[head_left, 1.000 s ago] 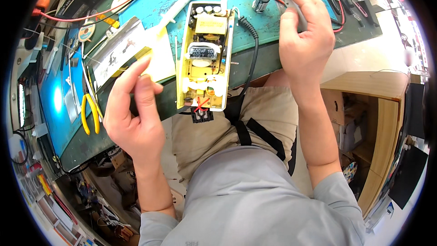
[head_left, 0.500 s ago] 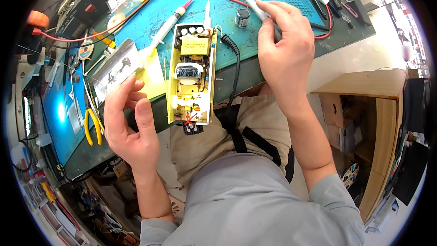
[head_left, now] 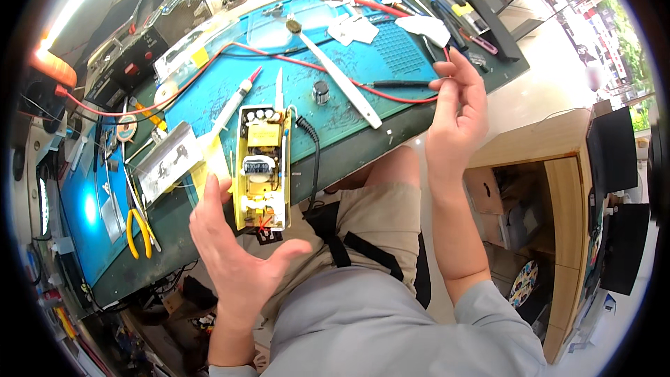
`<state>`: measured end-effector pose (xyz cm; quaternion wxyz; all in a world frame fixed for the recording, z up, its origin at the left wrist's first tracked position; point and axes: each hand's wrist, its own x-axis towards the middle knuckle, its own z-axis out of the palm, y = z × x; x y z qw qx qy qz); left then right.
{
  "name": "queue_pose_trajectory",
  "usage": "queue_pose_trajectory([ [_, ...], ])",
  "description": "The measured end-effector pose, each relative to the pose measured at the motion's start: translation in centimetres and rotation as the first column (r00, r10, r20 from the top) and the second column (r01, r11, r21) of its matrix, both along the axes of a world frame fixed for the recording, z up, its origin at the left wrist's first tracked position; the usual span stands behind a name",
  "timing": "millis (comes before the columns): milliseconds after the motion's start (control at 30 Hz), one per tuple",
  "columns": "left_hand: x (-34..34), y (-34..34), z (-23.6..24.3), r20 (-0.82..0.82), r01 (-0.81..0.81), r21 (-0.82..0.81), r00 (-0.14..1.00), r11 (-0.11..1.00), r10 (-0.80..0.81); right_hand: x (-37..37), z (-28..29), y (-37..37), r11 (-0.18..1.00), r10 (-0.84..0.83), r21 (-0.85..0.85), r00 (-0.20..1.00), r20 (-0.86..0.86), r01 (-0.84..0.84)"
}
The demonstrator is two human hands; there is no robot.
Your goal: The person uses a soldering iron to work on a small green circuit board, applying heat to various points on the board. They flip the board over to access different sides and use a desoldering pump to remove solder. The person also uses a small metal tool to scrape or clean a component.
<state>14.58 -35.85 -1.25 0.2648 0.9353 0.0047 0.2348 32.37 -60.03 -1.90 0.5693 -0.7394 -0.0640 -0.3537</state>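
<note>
A long yellow-lined circuit board in an open metal tray [head_left: 264, 167], with capacitors and a yellow block, sits at the bench's front edge. My left hand [head_left: 241, 265] is open beside its lower left, thumb stretched out, holding nothing. Over at the right, my right hand [head_left: 457, 108] has its fingers curled together at the end of a black test probe [head_left: 401, 84]; the exact grip is partly hidden. A white-handled brush [head_left: 338, 77] lies across the blue mat, apart from both hands. A loose black cylindrical capacitor [head_left: 320, 92] stands between the brush and the board.
A syringe [head_left: 234, 103] and a bent metal cover [head_left: 167, 164] lie left of the board. Yellow-handled pliers [head_left: 138, 234] rest farther left. Red wire [head_left: 293, 57] crosses the blue mat [head_left: 349, 141]. A wooden cabinet [head_left: 544, 143] stands at the right.
The brush has left my right hand and lies on the mat. That hand has moved right to the black probe. My left hand's fingers have spread. The view has shifted.
</note>
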Motion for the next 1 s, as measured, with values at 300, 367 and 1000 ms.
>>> queue_pose_trajectory([
  [300,0.0,-1.6,-0.7,-0.002,-0.135,-0.194,0.991,0.972,0.137,-0.4,1.9,-3.7,0.896,0.058,-0.431,0.991,-0.123,-0.106],
  [367,-0.2,-1.1,-0.6,0.003,-0.156,-0.142,0.987,0.978,0.158,-0.9,2.3,-3.3,0.879,0.073,-0.457,0.984,-0.160,-0.139],
  [1000,-3.2,-0.3,-2.7,0.080,-0.225,-0.131,0.968,0.966,0.237,-2.8,3.2,9.7,0.403,0.393,-0.862,0.909,-0.141,-0.308],
])
